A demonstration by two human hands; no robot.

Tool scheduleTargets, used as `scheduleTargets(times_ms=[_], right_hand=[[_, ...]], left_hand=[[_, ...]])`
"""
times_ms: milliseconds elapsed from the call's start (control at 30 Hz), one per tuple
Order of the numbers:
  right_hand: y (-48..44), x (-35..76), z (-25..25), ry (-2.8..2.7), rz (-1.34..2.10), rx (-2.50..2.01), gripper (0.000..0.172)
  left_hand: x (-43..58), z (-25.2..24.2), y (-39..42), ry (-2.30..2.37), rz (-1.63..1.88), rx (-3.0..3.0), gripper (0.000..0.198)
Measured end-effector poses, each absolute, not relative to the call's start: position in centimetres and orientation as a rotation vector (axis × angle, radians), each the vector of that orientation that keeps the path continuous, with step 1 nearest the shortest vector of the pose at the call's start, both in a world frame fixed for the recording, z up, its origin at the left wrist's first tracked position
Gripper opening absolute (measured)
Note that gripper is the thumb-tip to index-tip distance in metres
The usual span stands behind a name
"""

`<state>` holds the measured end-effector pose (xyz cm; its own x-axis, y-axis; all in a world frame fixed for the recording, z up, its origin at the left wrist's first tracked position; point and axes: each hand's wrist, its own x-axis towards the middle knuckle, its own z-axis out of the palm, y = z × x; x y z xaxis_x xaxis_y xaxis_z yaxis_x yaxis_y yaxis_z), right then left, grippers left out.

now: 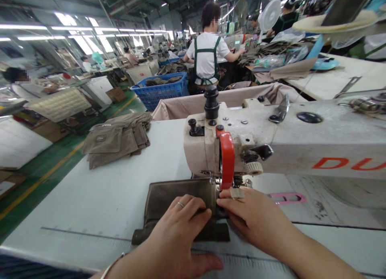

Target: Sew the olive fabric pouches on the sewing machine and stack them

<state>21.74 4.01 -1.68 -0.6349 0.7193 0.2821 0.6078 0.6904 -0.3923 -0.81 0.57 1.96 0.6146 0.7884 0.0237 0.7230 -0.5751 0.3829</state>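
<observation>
A dark olive fabric piece (177,194) lies flat on the white table, its right side under the needle area of a sewing machine (199,144). My left hand (183,226) rests on this fabric with its fingers stretched forward and its thumb out to the right. At the fabric's right edge, close by the presser foot, my right hand (250,214) presses down with its fingers together. A beige wrap (237,193) covers part of one right finger. The right fingertips partly hide the stitching spot. An orange guard (226,160) hangs in front of the needle.
Stacked olive fabric pieces (120,140) lie at the table's far left. Pink thread snips (288,198) are under the machine arm. Beyond the table are a cloth-lined trough (177,106), a blue crate (164,89) and a seated co-worker (208,49).
</observation>
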Motion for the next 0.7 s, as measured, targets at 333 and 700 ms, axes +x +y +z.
scheduleTargets(times_ms=[333, 700], right_hand=[[3.5, 21.7, -0.8, -2.557, 0.442, -0.958, 0.030], [3.3, 21.5, -1.8, -2.458, 0.428, -0.997, 0.038]], left_hand=[[0.0, -0.1, -1.0, 1.127, 0.544, 2.655, 0.032], [0.3, 0.0, 0.1, 1.055, 0.571, 2.605, 0.032]])
